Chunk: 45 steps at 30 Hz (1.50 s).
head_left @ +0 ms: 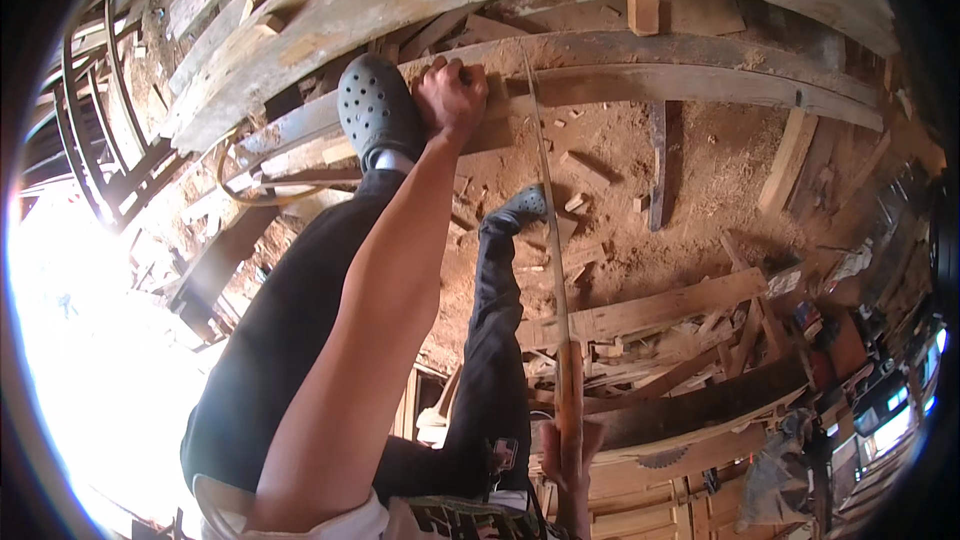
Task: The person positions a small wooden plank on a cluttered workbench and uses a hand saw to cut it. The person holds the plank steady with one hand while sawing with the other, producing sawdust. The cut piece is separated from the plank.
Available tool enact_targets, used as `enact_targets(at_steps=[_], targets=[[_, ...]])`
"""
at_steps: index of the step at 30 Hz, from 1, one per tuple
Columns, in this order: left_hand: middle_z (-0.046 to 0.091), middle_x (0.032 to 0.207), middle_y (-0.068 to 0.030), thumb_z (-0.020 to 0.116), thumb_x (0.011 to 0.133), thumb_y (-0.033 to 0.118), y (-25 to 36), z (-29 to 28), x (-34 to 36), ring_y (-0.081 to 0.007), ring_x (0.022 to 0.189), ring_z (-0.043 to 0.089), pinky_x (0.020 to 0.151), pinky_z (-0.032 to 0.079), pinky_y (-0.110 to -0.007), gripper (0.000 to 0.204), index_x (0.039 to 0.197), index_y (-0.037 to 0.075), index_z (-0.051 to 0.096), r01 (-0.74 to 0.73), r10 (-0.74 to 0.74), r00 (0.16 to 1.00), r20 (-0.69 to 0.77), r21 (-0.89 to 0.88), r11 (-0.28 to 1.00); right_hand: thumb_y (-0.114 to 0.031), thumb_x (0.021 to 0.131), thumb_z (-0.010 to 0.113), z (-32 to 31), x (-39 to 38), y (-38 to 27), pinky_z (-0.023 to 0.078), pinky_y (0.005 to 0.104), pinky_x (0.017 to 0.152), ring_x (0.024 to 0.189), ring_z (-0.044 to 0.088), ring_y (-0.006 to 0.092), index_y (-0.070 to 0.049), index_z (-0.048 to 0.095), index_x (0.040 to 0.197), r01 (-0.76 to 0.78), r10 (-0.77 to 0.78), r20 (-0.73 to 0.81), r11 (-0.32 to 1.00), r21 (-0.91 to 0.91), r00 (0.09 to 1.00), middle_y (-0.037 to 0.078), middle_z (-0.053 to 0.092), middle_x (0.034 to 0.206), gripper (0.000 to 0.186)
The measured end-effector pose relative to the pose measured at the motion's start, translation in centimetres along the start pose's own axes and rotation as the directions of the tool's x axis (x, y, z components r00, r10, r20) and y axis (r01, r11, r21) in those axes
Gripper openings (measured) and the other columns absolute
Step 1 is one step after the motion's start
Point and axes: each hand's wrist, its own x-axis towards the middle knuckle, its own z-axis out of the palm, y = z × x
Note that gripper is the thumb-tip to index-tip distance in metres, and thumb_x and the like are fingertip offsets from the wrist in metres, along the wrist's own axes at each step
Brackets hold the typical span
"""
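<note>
A long, thin saw (pixel 556 270) with a brown wooden handle lies across the near edge of a long, sawdust-dusted wooden beam (pixel 620 55). The right hand (pixel 574 475) has its fingers wrapped around the handle. The left hand (pixel 455 100) rests at the beam, fingers curled, whether gripping cannot be told, beside a grey perforated clog (pixel 380 105). Offcut-strewn brown floor (pixel 700 205) gives room right of the blade.

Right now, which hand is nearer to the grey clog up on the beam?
Left. The left hand is right beside the clog, on its right side; the right hand is well away, back near the body, gripping the saw.
</note>
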Motion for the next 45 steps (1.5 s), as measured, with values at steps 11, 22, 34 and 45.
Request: enact_targets(at_steps=[11,22,34,45], targets=[[0.067,0.086,-0.0159,0.063,0.078,0.027,0.4,-0.6,0.2,-0.0396,0.077,0.066,0.073,0.054,-0.050,0.024,0.074,0.004,0.069,-0.015,0.015,1.000,0.021,-0.018,1.000,-0.016,0.089,0.065,0.5,4.5,-0.9,0.034,0.0327,0.047,0.047,0.046,0.0196,-0.007,0.055,0.075,0.006,-0.010,0.031,0.993,0.116,0.999,0.007,0.045,0.056,0.020],[0.067,0.086,-0.0175,0.062,0.079,0.029,0.9,0.2,0.1,-0.0408,0.082,0.065,0.076,0.053,-0.051,0.027,0.079,0.003,0.071,-0.043,0.043,0.989,-0.142,0.001,0.999,-0.003,0.081,0.072,2.9,8.2,1.3,0.042,0.0337,0.053,0.059,0.054,0.0178,-0.005,0.062,0.088,0.366,-0.382,-0.018,0.897,-0.247,0.924,0.002,0.053,0.074,0.013],[0.067,0.084,-0.0153,0.063,0.078,0.026,0.3,0.7,0.1,-0.0402,0.082,0.065,0.076,0.053,-0.051,0.022,0.074,0.006,0.070,-0.114,0.115,0.957,-0.266,0.019,0.993,-0.006,0.088,0.063,3.5,9.1,2.2,0.039,0.0373,0.051,0.055,0.050,0.0210,0.001,0.062,0.107,0.320,-0.296,0.140,0.926,-0.201,0.945,0.007,0.052,0.071,0.020],[0.067,0.085,-0.0171,0.062,0.076,0.026,0.1,-0.2,-0.3,-0.0401,0.079,0.066,0.078,0.052,-0.050,0.024,0.075,0.003,0.070,-0.044,0.044,0.999,-0.029,-0.025,0.999,-0.012,0.090,0.064,1.2,9.7,-0.1,0.044,0.0340,0.055,0.060,0.053,0.0183,0.000,0.060,0.091,-0.070,0.071,0.011,0.928,0.366,0.997,0.004,0.056,0.074,0.013]])
